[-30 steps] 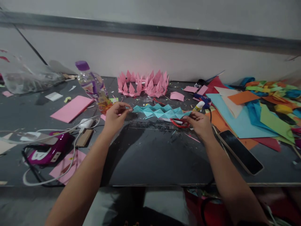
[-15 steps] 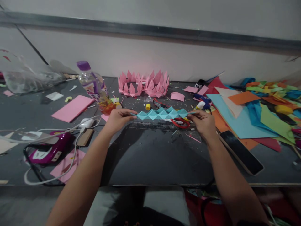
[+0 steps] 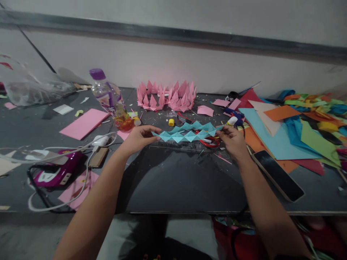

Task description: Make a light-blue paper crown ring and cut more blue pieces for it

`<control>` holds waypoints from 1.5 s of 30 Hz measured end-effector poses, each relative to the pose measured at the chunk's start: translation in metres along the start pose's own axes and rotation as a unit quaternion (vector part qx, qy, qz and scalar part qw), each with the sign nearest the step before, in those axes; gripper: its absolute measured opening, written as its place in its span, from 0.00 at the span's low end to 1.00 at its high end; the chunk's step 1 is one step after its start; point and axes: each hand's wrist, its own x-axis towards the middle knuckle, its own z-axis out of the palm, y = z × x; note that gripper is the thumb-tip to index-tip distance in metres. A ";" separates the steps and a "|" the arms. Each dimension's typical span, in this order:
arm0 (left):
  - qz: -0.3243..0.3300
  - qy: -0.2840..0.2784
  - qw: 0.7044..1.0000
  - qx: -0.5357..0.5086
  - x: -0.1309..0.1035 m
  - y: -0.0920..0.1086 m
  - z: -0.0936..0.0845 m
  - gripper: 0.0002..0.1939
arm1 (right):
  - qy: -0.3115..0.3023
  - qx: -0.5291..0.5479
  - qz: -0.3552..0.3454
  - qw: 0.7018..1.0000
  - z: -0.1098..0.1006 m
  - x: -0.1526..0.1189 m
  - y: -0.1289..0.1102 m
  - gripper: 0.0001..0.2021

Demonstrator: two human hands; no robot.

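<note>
Pinching folded blue paper (image 3: pixel 177 137) at opposite ends, left hand (image 3: pixel 138 138) and right hand (image 3: pixel 233 141) nearly closed, probably supporting its length.

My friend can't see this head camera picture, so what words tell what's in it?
Two bare hands, left and right, hold a folded blue paper strip by its ends above a cluttered dark table. Spiky pink paper shapes stand behind it.

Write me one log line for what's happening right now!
left hand: pinches one end of blue folded paper; right hand: pinches other end; paper: gap along middle; behind: pink spiky paper; right side: phone
</note>
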 end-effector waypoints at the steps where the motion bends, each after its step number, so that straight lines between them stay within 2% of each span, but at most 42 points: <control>1: -0.004 -0.028 1.000 -0.002 0.000 0.001 0.000 0.17 | -0.005 0.010 0.008 1.000 0.000 0.000 0.001 0.16; 4: -0.017 -0.101 0.995 0.000 -0.001 0.002 0.001 0.19 | -0.043 0.022 0.045 0.998 0.001 -0.002 0.001 0.18; 6: -0.024 -0.123 0.992 0.003 -0.002 0.002 0.001 0.19 | -0.091 0.015 0.075 0.993 0.000 -0.004 0.000 0.19; 11: -0.031 -0.137 0.990 0.003 -0.002 0.000 0.004 0.21 | -0.193 -0.004 0.095 0.977 0.002 -0.008 -0.003 0.18; 18: -0.033 -0.152 0.985 -0.071 -0.003 -0.003 0.023 0.23 | -0.257 0.000 0.140 0.956 0.010 -0.016 -0.011 0.18; 22: -0.025 -0.167 0.977 -0.134 -0.003 -0.005 0.037 0.22 | -0.288 -0.036 0.125 0.949 0.017 -0.021 -0.015 0.17; 27: 0.007 -0.139 0.981 -0.138 -0.002 -0.010 0.052 0.22 | -0.346 -0.008 0.110 0.932 0.024 -0.026 -0.013 0.18; 31: 0.042 -0.118 0.986 -0.107 -0.004 -0.011 0.061 0.23 | -0.369 -0.031 0.086 0.925 0.029 -0.030 -0.015 0.16; 36: 0.064 -0.120 0.989 -0.053 -0.008 -0.009 0.068 0.27 | -0.398 -0.033 0.069 0.914 0.038 -0.037 -0.020 0.16; 41: 0.075 -0.062 0.994 0.052 -0.013 -0.004 0.072 0.37 | -0.411 -0.004 0.071 0.909 0.041 -0.042 -0.018 0.19; 45: 0.099 -0.024 0.992 0.071 -0.014 -0.003 0.073 0.51 | -0.439 -0.002 0.051 0.897 0.039 -0.043 -0.020 0.20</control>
